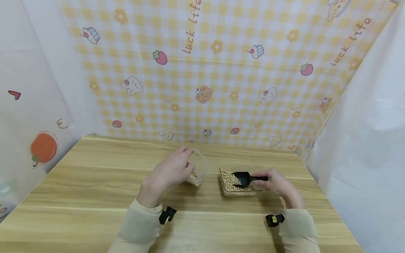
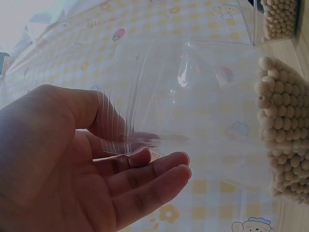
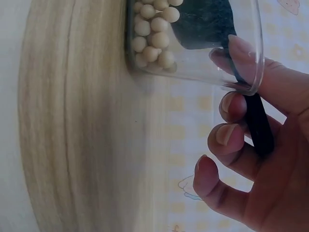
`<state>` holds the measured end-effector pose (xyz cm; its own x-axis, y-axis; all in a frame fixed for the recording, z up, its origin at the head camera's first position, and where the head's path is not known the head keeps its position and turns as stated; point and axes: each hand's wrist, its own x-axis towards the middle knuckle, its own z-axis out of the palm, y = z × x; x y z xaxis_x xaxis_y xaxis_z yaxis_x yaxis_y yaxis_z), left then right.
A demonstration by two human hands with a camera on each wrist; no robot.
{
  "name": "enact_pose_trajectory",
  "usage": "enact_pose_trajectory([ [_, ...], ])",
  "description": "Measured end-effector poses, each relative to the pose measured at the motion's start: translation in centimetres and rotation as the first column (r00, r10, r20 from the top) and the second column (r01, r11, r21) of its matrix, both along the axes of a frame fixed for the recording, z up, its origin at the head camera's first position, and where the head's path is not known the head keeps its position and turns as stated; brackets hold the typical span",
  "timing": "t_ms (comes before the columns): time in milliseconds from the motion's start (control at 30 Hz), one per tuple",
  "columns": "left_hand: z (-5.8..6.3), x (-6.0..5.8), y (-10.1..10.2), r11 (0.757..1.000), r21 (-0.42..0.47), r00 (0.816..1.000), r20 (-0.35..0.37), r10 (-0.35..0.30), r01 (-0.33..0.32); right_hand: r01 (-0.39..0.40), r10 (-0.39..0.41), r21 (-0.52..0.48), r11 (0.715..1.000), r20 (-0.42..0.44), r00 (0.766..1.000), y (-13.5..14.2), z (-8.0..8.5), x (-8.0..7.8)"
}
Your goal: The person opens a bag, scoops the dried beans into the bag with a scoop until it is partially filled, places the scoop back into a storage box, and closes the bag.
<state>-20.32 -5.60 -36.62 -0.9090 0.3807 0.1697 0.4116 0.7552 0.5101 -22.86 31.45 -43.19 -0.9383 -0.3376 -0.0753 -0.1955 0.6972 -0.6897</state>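
My left hand [image 1: 174,168] pinches the top edge of a clear plastic bag [image 2: 193,106] between thumb and fingers. Pale round beans [image 2: 285,101] lie in the bag's bottom on the table. With my right hand [image 1: 274,181] I grip the handle of a black scoop [image 1: 243,178]. The scoop's head dips into a clear rectangular container [image 1: 239,194] of the same beans, and its blade shows dark through the container wall in the right wrist view. How many beans the scoop carries cannot be made out.
The wooden table [image 1: 202,228] reaches back to a yellow checked cloth [image 1: 202,70] hanging behind it. White sheets [image 1: 373,140] hang at both sides. Bag and container stand side by side with a small gap.
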Motion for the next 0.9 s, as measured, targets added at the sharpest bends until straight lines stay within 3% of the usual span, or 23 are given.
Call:
enact_pose_trajectory([
  [267, 0.11, -0.03, 0.16, 1.000, -0.002, 1.000, 0.000, 0.003, -0.003, 0.048, -0.048, -0.013, 0.999, 0.039, 0.998, -0.29, -0.23, -0.12],
  [567, 0.06, 0.13, 0.06, 1.000, 0.002, 1.000, 0.009, 0.001, -0.001, 0.050, -0.047, -0.048, 0.998, 0.068, 0.997, -0.56, -0.57, -0.29],
  [900, 0.08, 0.06, 0.17, 1.000, -0.003, 1.000, 0.007, 0.000, 0.000, -0.035, 0.037, -0.064, 0.997, 0.035, 0.999, 0.09, -0.63, -0.25],
])
